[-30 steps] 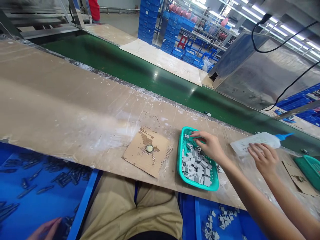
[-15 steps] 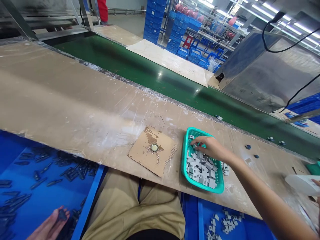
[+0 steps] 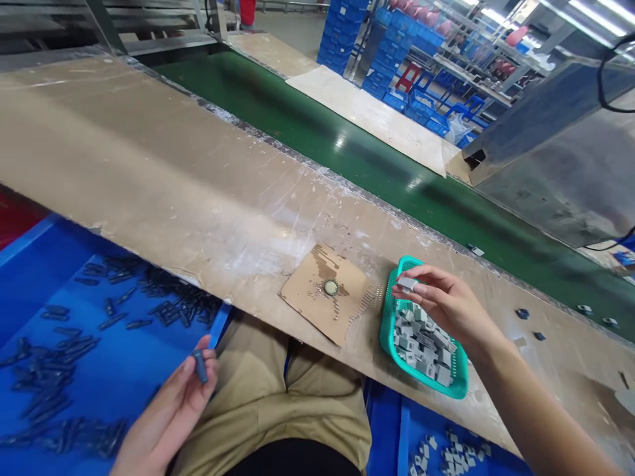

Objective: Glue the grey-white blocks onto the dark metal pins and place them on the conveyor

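My left hand (image 3: 181, 390) grips a dark blue-grey plastic part (image 3: 200, 366), short and rod-like, beside my left thigh and the blue bin's edge. Between the fingertips of my right hand (image 3: 441, 297) is a small light-grey plastic block (image 3: 407, 284), held just above the green basket (image 3: 388, 334). Many similar grey blocks (image 3: 421, 344) fill that basket. Left of it, a torn cardboard piece (image 3: 307, 301) lies on the bench, with a small round pale cap (image 3: 331, 287) in a wet, stained patch at its middle.
A blue bin (image 3: 149, 357) at my left holds many dark parts; another blue bin (image 3: 411, 430) at lower right holds grey blocks. Beyond the bench (image 3: 198, 198) runs a green conveyor belt (image 3: 307, 132) carrying a few small parts. A metal housing (image 3: 555, 145) stands over the belt at right.
My left hand has risen out of the blue bin toward my lap with the dark part. My right hand has lifted a grey block from the basket. The view has shifted slightly.
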### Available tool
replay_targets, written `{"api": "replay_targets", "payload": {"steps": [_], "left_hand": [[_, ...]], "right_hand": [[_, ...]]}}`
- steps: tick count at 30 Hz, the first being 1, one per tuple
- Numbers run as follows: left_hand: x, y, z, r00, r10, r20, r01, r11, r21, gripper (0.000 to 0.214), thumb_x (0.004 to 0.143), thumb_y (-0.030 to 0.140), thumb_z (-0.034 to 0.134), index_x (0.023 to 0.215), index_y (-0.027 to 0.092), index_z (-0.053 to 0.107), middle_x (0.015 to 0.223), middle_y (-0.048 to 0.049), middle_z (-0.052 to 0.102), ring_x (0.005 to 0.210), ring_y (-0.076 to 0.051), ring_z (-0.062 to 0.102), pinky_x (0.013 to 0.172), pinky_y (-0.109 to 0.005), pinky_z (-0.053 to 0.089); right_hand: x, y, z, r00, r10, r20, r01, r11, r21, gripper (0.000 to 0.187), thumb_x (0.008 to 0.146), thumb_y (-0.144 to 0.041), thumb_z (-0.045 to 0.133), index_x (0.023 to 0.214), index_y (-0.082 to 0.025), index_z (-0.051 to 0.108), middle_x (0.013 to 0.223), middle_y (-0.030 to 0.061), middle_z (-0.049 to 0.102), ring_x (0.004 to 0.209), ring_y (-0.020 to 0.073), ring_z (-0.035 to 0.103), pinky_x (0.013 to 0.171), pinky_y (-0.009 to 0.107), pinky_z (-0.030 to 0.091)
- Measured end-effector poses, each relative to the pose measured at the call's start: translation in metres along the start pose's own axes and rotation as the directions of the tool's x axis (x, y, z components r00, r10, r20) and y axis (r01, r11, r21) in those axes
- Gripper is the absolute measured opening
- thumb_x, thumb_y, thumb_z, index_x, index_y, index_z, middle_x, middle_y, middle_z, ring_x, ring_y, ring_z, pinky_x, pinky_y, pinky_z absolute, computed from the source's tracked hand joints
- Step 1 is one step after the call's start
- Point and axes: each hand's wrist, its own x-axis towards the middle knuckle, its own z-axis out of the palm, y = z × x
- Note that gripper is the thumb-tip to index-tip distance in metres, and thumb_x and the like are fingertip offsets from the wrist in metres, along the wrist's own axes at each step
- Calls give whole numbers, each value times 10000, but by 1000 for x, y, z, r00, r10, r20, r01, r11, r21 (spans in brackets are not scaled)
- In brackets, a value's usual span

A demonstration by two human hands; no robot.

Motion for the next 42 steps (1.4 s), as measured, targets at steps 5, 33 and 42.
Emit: {"api": "replay_targets", "payload": {"steps": [5,33,42], "left_hand": [[2,-26,15,966,-93,241,79,995,66,116,742,42,654,802,130,702,677,-25,624,615,-100,614,556,-164,550],[2,-51,45,859,-199,471,102,969,223,275,664,200,798,900,129,675,783,-22,667,647,-79,629,598,-160,529],[-5,-52,52,875,-219,431,135,967,218,156,769,37,657,890,114,718,854,-33,714,828,-115,685,794,-161,547]], "right_hand": [[5,3,33,975,-109,192,149,967,-208,177,766,-260,719,921,-252,633,882,23,675,833,190,679,796,345,544],[38,26,64,753,-327,571,657,340,-672,120,891,-191,522,999,-241,524,922,66,627,827,207,581,702,352,495],[25,20,65,910,-283,303,388,838,-383,137,844,-248,628,960,-246,556,915,40,607,811,165,598,716,309,518]]}}
